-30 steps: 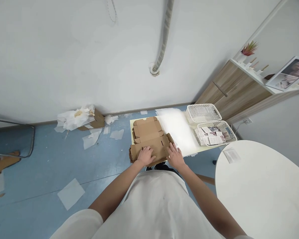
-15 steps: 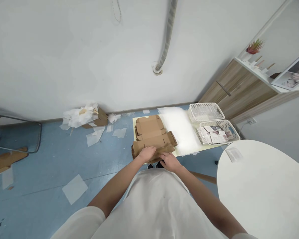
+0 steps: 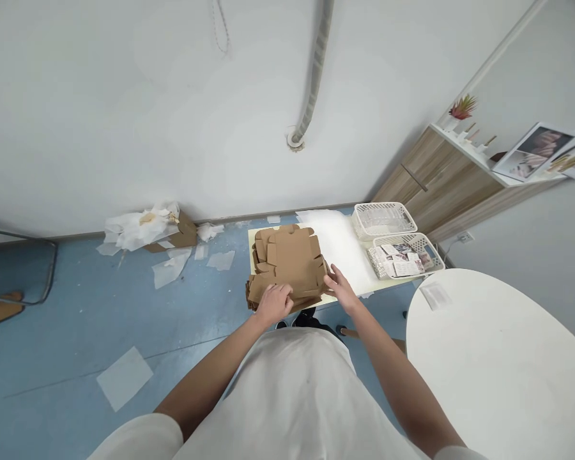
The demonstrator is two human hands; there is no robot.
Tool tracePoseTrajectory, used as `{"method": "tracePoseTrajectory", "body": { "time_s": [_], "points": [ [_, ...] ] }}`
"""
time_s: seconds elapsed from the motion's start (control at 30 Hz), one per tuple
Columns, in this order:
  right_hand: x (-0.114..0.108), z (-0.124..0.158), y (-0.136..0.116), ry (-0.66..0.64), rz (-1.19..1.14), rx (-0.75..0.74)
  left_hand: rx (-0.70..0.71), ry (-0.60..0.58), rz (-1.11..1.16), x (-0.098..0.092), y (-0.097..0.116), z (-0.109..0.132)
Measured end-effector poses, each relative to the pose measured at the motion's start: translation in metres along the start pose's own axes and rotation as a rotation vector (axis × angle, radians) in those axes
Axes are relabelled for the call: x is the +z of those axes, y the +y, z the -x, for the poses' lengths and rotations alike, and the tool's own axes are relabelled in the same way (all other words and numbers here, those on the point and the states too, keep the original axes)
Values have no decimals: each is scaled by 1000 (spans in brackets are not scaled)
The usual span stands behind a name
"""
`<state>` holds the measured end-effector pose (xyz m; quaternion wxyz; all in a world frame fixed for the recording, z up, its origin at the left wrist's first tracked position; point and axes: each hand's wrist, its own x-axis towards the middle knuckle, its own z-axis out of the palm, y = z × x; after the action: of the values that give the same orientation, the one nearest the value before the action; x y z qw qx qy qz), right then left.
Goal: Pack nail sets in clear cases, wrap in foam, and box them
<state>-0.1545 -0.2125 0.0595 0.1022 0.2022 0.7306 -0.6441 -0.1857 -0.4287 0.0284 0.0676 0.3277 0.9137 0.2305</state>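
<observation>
An unfolded brown cardboard box blank [image 3: 294, 259] lies with its flaps spread on top of a stack of flat box blanks [image 3: 263, 246], on a pale yellow low table [image 3: 252, 237]. My left hand [image 3: 274, 304] is closed at the blank's near edge, fingers curled over the cardboard. At the right edge, my right hand [image 3: 341, 289] has its fingers apart, with the fingertips against the side flap. A sheet pile of white wrapping paper [image 3: 340, 246] lies right of the blanks.
Two white plastic baskets stand at the table's right end: the far basket [image 3: 386, 220] holds clear packets, the near basket [image 3: 402, 259] printed cards. A round white table [image 3: 498, 358] is at my right. Paper scraps [image 3: 124, 378] and a cardboard box [image 3: 184, 230] lie on the floor.
The upper blank now lies spread out over the stack, where a folded-over piece was under my hands. My right hand has moved right to its edge. The view has shifted slightly.
</observation>
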Motion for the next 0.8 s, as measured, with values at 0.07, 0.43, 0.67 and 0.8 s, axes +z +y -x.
{"method": "tracePoseTrajectory", "body": {
  "time_s": [0.07,0.43,0.67,0.8],
  "points": [
    [-5,-2,-5,74,231,40,45,0,30,3,8,3],
    [-30,22,-4,178,914,69,-282,99,55,-10,0,16],
    [-45,46,3,240,786,94,-582,-165,82,-4,-19,8],
    [-50,61,11,344,892,78,-507,-126,105,1,-4,-10]
  ]
}}
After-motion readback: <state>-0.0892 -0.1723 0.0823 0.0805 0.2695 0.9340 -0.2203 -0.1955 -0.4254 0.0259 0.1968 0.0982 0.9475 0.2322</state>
